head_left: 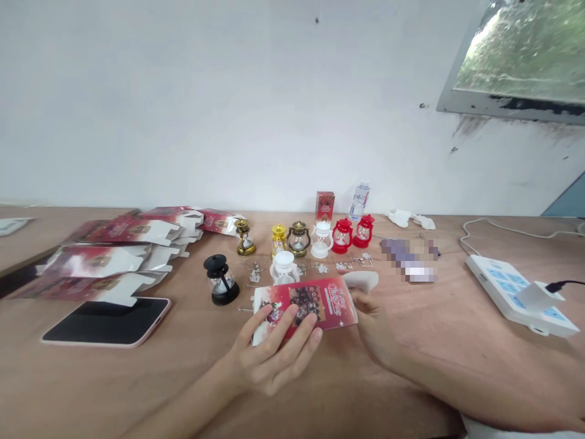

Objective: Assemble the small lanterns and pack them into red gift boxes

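Note:
A red printed carton (pixel 336 305) with Christmas lettering lies sideways between my hands above the table. My left hand (pixel 274 350) is closed on its left part, fingers spread along the printed face. At the right end, beside a raised white flap (pixel 362 280), my right hand (pixel 369 314) grips the carton; some of its fingers are hidden behind it. Just behind the carton stands a white mini lantern (pixel 284 266), partly covered. A black mini lantern (pixel 221 281) is to the left. Farther back are a bronze lantern (pixel 298 239), a gold lantern (pixel 278 239) and a red lantern (pixel 342 236).
Flat red cartons (pixel 100 259) are piled at the left, behind a phone (pixel 107 323). An upright red box (pixel 325 207) and a clear bottle (pixel 359 201) stand near the wall. Small metal charms (pixel 321 267) lie before the lanterns. A power strip (pixel 521 296) is at the right.

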